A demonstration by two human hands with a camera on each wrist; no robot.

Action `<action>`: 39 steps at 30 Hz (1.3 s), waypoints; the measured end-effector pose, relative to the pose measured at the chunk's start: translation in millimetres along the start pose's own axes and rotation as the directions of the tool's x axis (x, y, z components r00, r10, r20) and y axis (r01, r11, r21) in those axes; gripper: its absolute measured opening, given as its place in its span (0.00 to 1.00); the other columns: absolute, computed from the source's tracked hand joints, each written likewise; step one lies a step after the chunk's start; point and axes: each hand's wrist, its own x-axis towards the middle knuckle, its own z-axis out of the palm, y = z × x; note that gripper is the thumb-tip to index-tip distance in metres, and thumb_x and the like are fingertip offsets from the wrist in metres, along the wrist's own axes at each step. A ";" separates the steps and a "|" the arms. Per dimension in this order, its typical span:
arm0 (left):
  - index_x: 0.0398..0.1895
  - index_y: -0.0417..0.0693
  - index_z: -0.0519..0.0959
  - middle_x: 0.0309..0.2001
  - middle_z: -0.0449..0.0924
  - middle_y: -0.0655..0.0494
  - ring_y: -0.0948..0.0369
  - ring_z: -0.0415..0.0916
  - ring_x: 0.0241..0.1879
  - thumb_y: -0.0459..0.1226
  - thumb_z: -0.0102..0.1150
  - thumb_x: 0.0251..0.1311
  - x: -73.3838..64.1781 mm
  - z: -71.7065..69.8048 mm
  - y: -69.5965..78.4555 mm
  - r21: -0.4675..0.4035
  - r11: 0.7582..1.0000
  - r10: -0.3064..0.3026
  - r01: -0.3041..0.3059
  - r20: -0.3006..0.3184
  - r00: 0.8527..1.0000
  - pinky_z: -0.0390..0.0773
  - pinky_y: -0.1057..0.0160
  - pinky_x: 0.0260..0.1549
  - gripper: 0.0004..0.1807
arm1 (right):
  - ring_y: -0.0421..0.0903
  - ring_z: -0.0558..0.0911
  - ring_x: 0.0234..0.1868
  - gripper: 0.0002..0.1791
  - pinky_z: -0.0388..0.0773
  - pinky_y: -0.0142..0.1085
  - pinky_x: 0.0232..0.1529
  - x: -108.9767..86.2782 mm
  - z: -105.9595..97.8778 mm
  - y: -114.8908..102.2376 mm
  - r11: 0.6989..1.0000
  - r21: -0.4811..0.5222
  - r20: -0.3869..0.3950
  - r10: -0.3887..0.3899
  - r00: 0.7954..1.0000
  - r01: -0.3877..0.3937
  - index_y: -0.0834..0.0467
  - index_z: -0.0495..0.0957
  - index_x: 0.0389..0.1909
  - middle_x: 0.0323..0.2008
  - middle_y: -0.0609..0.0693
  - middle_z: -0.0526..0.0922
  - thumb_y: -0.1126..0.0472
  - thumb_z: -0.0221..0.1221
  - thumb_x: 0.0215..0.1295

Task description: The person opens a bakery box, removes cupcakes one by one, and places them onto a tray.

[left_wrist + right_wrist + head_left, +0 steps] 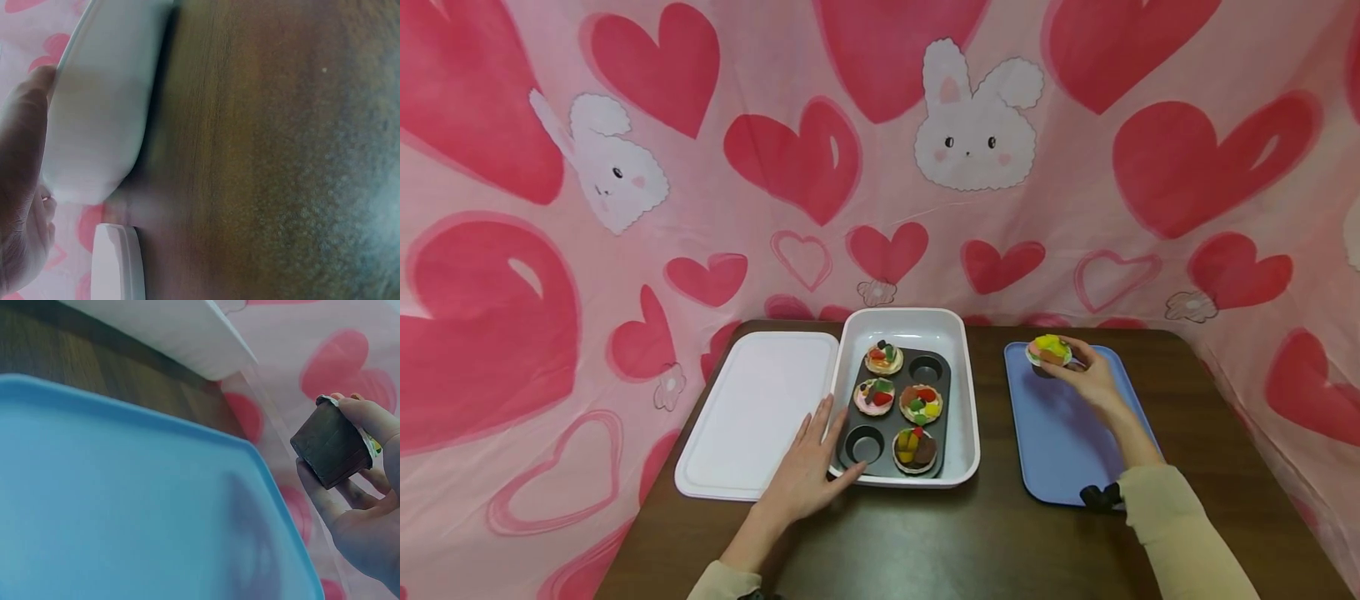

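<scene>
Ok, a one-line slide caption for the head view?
Right hand holds a cupcake over the blue tray; left hand rests on the white bin.

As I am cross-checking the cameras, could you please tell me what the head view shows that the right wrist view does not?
Only the head view shows the dark muffin tin holding four decorated cupcakes, the white lid and the left hand resting on the white plastic tub. Only the right wrist view shows the held cupcake's brown paper base. Both show the right hand gripping the yellow-topped cupcake above the blue tray.
</scene>
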 end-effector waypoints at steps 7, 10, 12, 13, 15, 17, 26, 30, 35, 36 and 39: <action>0.88 0.49 0.61 0.92 0.45 0.44 0.45 0.49 0.91 0.70 0.59 0.68 0.4 -0.2 0.7 0.003 1.000 0.001 -0.001 -0.002 1.000 0.55 0.39 0.88 0.54 | 0.27 0.73 0.48 0.42 0.77 0.14 0.46 3.6 -14.6 10.3 0.998 -0.056 -0.023 0.004 1.000 -0.005 0.65 0.62 0.83 0.73 0.59 0.69 0.52 0.68 0.78; 0.88 0.49 0.61 0.92 0.45 0.44 0.45 0.49 0.90 0.70 0.58 0.68 0.5 -0.2 1.3 0.006 1.000 -0.001 0.001 -0.002 1.000 0.55 0.39 0.88 0.54 | 0.30 0.73 0.51 0.43 0.76 0.12 0.45 5.3 -20.6 14.0 0.998 -0.063 -0.040 0.025 0.999 -0.028 0.66 0.62 0.83 0.76 0.64 0.68 0.51 0.68 0.78; 0.88 0.49 0.61 0.92 0.45 0.44 0.45 0.49 0.90 0.70 0.58 0.68 0.5 -0.7 1.9 0.005 1.000 -0.002 0.002 -0.001 1.000 0.55 0.39 0.88 0.55 | 0.38 0.75 0.56 0.43 0.74 0.11 0.44 7.0 -24.0 17.4 0.996 -0.080 -0.059 0.043 0.997 -0.048 0.66 0.62 0.83 0.78 0.68 0.66 0.49 0.67 0.78; 0.88 0.49 0.61 0.92 0.45 0.44 0.45 0.49 0.90 0.70 0.58 0.68 0.5 -0.8 2.1 0.004 1.000 -0.003 0.003 0.000 1.000 0.55 0.39 0.88 0.55 | 0.43 0.75 0.59 0.43 0.73 0.11 0.43 7.9 -25.7 19.3 0.994 -0.087 -0.070 0.052 0.996 -0.058 0.66 0.62 0.83 0.78 0.69 0.66 0.49 0.67 0.78; 0.88 0.50 0.61 0.92 0.45 0.44 0.45 0.49 0.90 0.71 0.57 0.68 0.4 -1.5 2.7 0.004 1.000 -0.006 0.006 0.003 1.000 0.55 0.39 0.88 0.55 | 0.54 0.74 0.65 0.44 0.70 0.11 0.43 9.8 -28.2 23.1 0.992 -0.099 -0.087 0.072 0.994 -0.080 0.67 0.61 0.83 0.79 0.71 0.66 0.48 0.67 0.79; 0.88 0.50 0.61 0.92 0.45 0.44 0.45 0.49 0.90 0.71 0.57 0.68 0.1 -2.0 3.1 0.002 1.000 -0.008 0.008 0.004 1.000 0.55 0.40 0.88 0.54 | 0.59 0.72 0.69 0.45 0.68 0.12 0.43 11.3 -30.6 27.4 0.989 -0.105 -0.101 0.094 0.990 -0.104 0.67 0.59 0.84 0.80 0.73 0.65 0.47 0.66 0.79; 0.88 0.51 0.62 0.91 0.47 0.43 0.45 0.51 0.90 0.72 0.56 0.68 -0.9 -2.5 2.9 0.018 1.000 0.005 -0.005 -0.008 1.000 0.56 0.40 0.88 0.54 | 0.20 0.69 0.42 0.46 0.73 0.11 0.39 13.0 -38.5 40.6 0.983 0.010 -0.164 0.183 0.969 -0.184 0.68 0.56 0.80 0.81 0.76 0.64 0.47 0.68 0.77; 0.88 0.51 0.61 0.91 0.46 0.43 0.45 0.51 0.90 0.71 0.58 0.68 -0.8 -2.4 2.0 0.015 1.000 0.004 -0.004 -0.010 1.000 0.56 0.39 0.88 0.54 | 0.24 0.72 0.45 0.49 0.72 0.11 0.39 14.9 -40.1 42.4 0.980 0.003 -0.172 0.194 0.966 -0.197 0.68 0.54 0.82 0.81 0.76 0.65 0.46 0.68 0.77; 0.88 0.51 0.62 0.92 0.46 0.44 0.43 0.51 0.90 0.69 0.60 0.67 -0.2 -3.8 2.2 -0.007 1.000 -0.001 0.001 -0.012 1.000 0.56 0.38 0.87 0.54 | 0.57 0.76 0.71 0.49 0.69 0.13 0.41 18.2 -39.8 43.0 0.976 -0.012 -0.178 0.212 0.961 -0.218 0.67 0.54 0.83 0.82 0.75 0.63 0.46 0.68 0.77; 0.88 0.51 0.62 0.91 0.46 0.43 0.43 0.51 0.90 0.69 0.60 0.67 0.1 -3.8 2.1 -0.006 1.000 0.000 0.000 -0.011 1.000 0.56 0.38 0.87 0.54 | 0.62 0.73 0.75 0.49 0.68 0.13 0.41 18.4 -39.5 43.2 0.975 -0.013 -0.181 0.215 0.960 -0.221 0.67 0.54 0.83 0.82 0.74 0.63 0.46 0.67 0.77; 0.88 0.51 0.62 0.92 0.45 0.44 0.44 0.51 0.90 0.70 0.59 0.67 0.6 -4.2 2.4 -0.007 1.000 0.000 0.000 -0.004 1.000 0.56 0.38 0.87 0.54 | 0.66 0.70 0.77 0.48 0.67 0.13 0.41 18.6 -38.8 45.3 0.974 -0.021 -0.194 0.219 0.956 -0.227 0.67 0.54 0.82 0.82 0.74 0.63 0.47 0.67 0.77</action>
